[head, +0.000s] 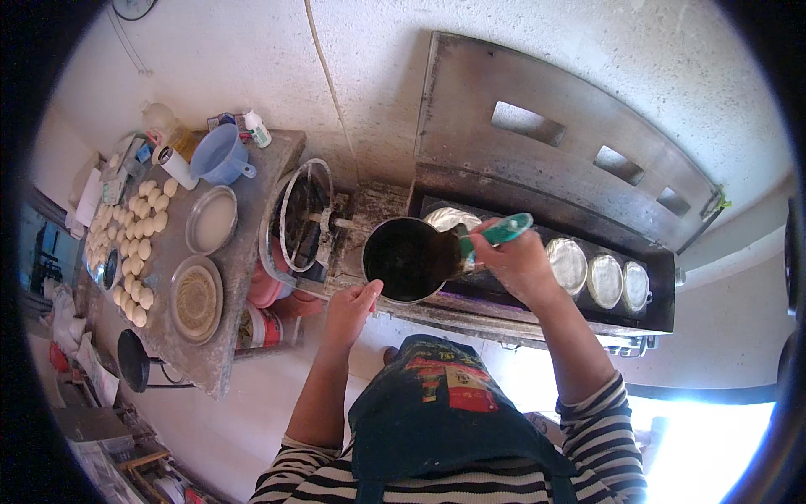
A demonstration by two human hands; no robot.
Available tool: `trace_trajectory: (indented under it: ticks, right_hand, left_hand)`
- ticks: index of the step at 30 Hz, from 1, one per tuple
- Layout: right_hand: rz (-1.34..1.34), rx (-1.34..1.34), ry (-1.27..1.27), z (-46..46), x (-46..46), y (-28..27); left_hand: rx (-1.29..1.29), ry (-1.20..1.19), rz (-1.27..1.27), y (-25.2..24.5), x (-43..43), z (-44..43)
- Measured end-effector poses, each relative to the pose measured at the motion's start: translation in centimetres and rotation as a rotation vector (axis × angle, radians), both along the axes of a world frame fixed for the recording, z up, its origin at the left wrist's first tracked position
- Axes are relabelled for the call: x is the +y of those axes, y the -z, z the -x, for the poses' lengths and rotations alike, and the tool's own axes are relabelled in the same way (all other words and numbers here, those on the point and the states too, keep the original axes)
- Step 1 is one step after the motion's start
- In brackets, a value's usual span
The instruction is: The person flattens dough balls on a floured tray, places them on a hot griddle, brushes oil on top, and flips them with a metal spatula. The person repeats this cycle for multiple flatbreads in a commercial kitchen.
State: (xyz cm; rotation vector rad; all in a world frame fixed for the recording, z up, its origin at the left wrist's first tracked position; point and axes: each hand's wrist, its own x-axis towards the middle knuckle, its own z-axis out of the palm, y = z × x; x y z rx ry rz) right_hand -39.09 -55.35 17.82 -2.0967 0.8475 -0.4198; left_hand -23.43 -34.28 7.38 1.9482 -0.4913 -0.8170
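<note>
My left hand (pixel 354 312) grips the near left side of a round dark pot (pixel 400 258), thumb near its rim. The inside is too dark to make out the contents. In my right hand (pixel 519 261) is a wide brush with a green handle (pixel 509 229). Its dark bristles (pixel 448 252) reach over the pot's right rim. Just behind the brush, a pale dough round with a ridged edge (pixel 450 218) lies on a dark griddle (pixel 504 290), partly hidden. Several more flat dough rounds (pixel 565 266) lie in a row to the right of my right hand.
A raised metal lid (pixel 466 120) stands behind the griddle. Left of the pot is a metal hoop (pixel 283 214) on a shaft. The table (pixel 242 208) holds several dough balls (pixel 135 230), two round metal dishes (pixel 234 230), a blue plastic bowl (pixel 220 154) and bottles.
</note>
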Motion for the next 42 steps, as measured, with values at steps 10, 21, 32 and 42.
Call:
trace_trajectory:
  ticks: [10, 21, 32, 42]
  right_hand:
    - [0.550, -0.057, -0.814, 3.4, 4.0, -0.6]
    - [-0.547, -0.628, -0.235, 5.7, -5.2, 4.9]
    - [-0.218, -0.324, 0.347, 8.7, -13.4, 17.3]
    - [0.096, 0.121, 0.979, 43.9, -28.8, 13.1]
  left_hand:
    - [0.019, -0.027, -0.057, -0.6, 0.0, 0.3]
    - [0.057, -0.070, -0.028, 0.7, 0.2, -0.1]
    - [0.104, -0.225, -0.042, -0.5, 0.1, 0.8]
    - [0.122, -0.317, 0.062, 0.0, -0.1, 0.8]
